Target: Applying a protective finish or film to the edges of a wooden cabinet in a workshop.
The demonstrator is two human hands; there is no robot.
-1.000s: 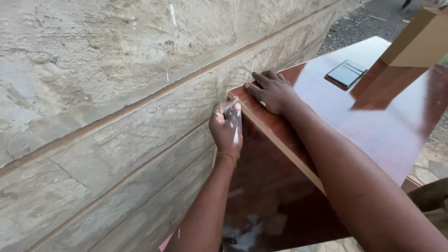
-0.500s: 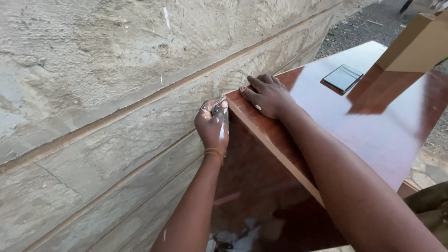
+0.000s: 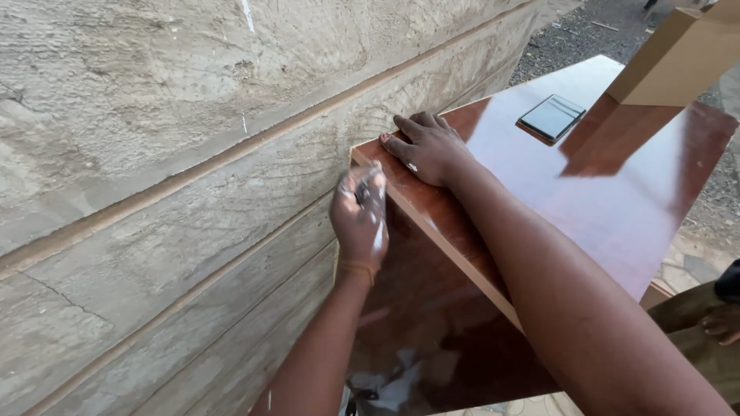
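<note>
A glossy red-brown wooden cabinet (image 3: 617, 200) stands close against a rough stone wall (image 3: 169, 154), its top surface running from the near left corner away to the far right. The right hand (image 3: 428, 146) lies flat on that top at the corner nearest the wall, palm down, fingers (image 3: 401, 132) spread and released, their tips reaching to the left edge of the panel. They press on the wood and grasp nothing.

The left hand (image 3: 360, 216) is just below and left of that corner, against the cabinet's pale front edge (image 3: 439, 246) where it meets the dark side face. Its fingers are curled around something small and whitish that is blurred, so what it is cannot be told; the knuckles are smeared with white. The held bit sits at the fingertips, touching or almost touching the corner of the edge strip, directly beneath the right hand's fingertips.

Farther right on the top lies a flat dark rectangular device (image 3: 552, 117), well apart from both hands. A tan cardboard box (image 3: 678, 58) rests at the far right corner.
</note>
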